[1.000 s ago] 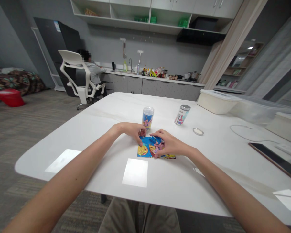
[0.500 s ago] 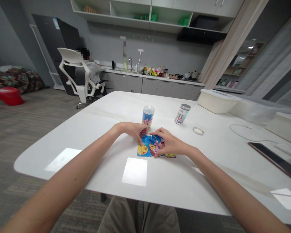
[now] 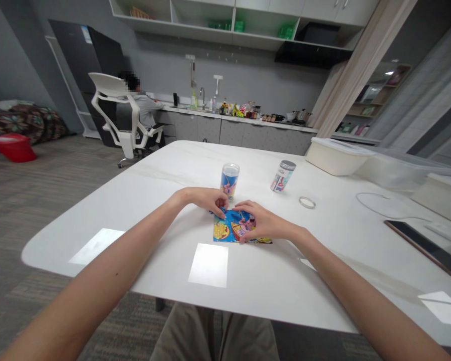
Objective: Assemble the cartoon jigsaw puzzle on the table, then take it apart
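Observation:
A bright cartoon jigsaw puzzle (image 3: 229, 231), mostly blue with a yellow burger and a pink figure, lies flat on the white table (image 3: 146, 273). My left hand (image 3: 212, 201) is at its upper left corner, thumb and fingers pinched on a small blue puzzle piece (image 3: 212, 211), partly hidden by the fingers. My right hand (image 3: 265, 221) spans the puzzle's right part, fingertips at the top edge and thumb near the bottom edge, covering some of it. Just behind my left hand stands a clear jar (image 3: 230, 178) with a matching cartoon picture.
A printed can (image 3: 283, 176) with a grey lid and a silver ring-shaped lid (image 3: 307, 202) are farther right. A phone (image 3: 428, 246), a white cable (image 3: 376, 213) and lidded bins (image 3: 336, 156) occupy the right side. A person (image 3: 146, 108) sits in a white chair (image 3: 126, 143) by the counter.
My left hand has shifted slightly up, its thumb off the burger part and at the upper left corner, where a bit of blue now sticks out. My right hand stays in place.

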A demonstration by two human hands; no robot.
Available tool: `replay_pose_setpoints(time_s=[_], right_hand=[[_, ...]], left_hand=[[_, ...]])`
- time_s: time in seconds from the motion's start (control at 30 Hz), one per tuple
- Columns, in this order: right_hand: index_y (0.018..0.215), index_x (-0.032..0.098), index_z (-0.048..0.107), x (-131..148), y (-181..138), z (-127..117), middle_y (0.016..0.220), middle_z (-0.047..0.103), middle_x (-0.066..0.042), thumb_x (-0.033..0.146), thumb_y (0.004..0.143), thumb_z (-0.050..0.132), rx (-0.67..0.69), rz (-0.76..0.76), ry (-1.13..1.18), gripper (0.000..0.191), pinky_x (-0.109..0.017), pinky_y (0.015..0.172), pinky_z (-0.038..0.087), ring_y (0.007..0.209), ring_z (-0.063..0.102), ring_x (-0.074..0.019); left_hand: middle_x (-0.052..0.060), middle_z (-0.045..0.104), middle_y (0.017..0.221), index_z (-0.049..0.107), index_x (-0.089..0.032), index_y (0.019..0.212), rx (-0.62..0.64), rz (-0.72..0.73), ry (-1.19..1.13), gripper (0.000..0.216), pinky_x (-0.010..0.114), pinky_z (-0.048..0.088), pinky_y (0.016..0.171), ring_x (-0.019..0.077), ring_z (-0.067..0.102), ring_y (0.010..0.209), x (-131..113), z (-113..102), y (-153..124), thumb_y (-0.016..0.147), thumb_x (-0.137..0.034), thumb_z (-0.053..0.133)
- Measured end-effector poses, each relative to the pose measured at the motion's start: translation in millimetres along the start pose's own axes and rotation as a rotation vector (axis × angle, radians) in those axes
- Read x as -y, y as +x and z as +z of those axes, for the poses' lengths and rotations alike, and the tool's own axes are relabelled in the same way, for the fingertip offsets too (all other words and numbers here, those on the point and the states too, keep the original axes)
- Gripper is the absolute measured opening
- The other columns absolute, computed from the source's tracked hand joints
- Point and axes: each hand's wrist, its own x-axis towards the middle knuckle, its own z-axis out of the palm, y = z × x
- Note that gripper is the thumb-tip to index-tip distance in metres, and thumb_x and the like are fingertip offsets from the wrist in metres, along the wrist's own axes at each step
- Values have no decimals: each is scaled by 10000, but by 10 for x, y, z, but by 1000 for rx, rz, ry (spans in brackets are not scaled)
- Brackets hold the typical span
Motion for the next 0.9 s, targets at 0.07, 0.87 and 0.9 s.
replay_pose_setpoints(time_s=[0.07, 0.87, 0.9], right_hand=[[1295, 259, 546, -3, -2, -10, 1296, 517, -98, 430, 653, 820, 12, -16, -3, 719, -479, 1061, 418, 1236, 494, -280], [1303, 208, 581, 55, 64, 224, 1374, 532, -133, 338, 964, 474, -69, -182, -204, 378, -460, 1024, 458, 1200, 559, -258], [1296, 206, 588, 48, 65, 218, 1371, 533, -135, 339, 961, 481, -67, -186, -202, 376, -457, 1025, 458, 1197, 562, -259]], left_hand=[[22, 636, 816, 618, -171, 888, -12, 5, -25, 305, 256, 407, 653, 151, 553, 733, -4, -14, -9, 750, -442, 628], [-6, 572, 727, 577, -173, 802, 0, 34, -192, 248, 248, 376, 619, 129, 493, 677, 135, 50, 51, 765, -416, 608], [-4, 576, 734, 582, -170, 809, 2, 29, -192, 259, 251, 376, 623, 132, 494, 683, 142, 51, 55, 766, -424, 606]])
